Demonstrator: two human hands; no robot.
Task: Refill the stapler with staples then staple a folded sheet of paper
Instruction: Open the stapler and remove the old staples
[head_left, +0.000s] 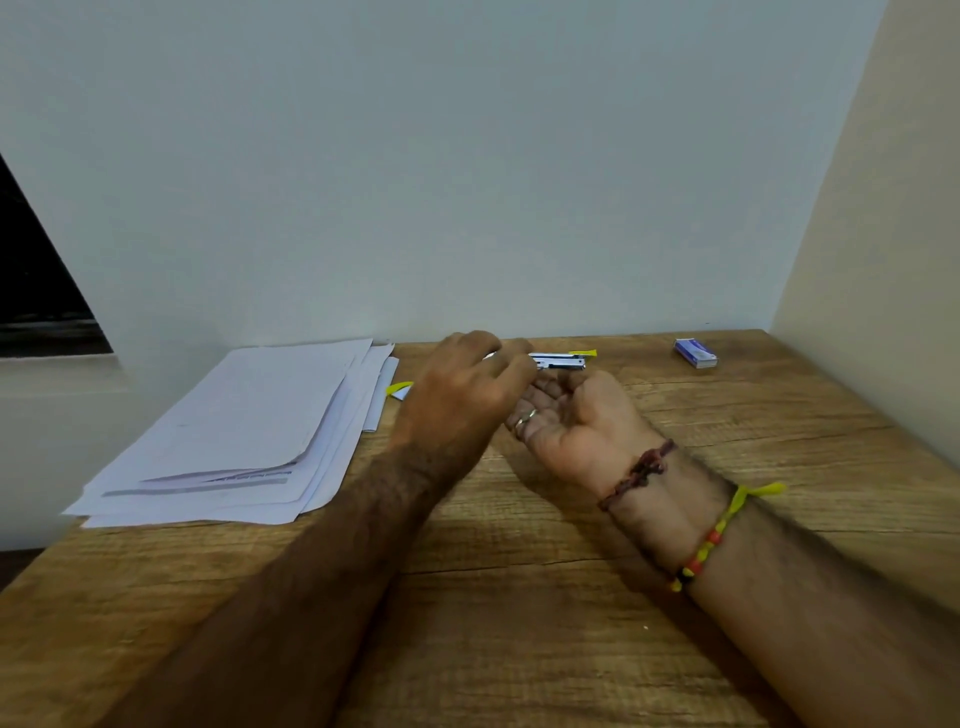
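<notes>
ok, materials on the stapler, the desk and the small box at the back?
Stapler: bright metal channel, probably steel, going by its mirror-like glints; the yellow tip looks like plastic. Table: matte wood-grain surface, either laminate or veneer, can't tell which. Small box: looks like printed card, purple-blue with sharp folded edges.

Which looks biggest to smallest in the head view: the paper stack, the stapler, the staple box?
1. Paper stack, by far.
2. Stapler, though the hands hide part of it.
3. Staple box, lying farther back, so its rank against the stapler is unsure.
</notes>
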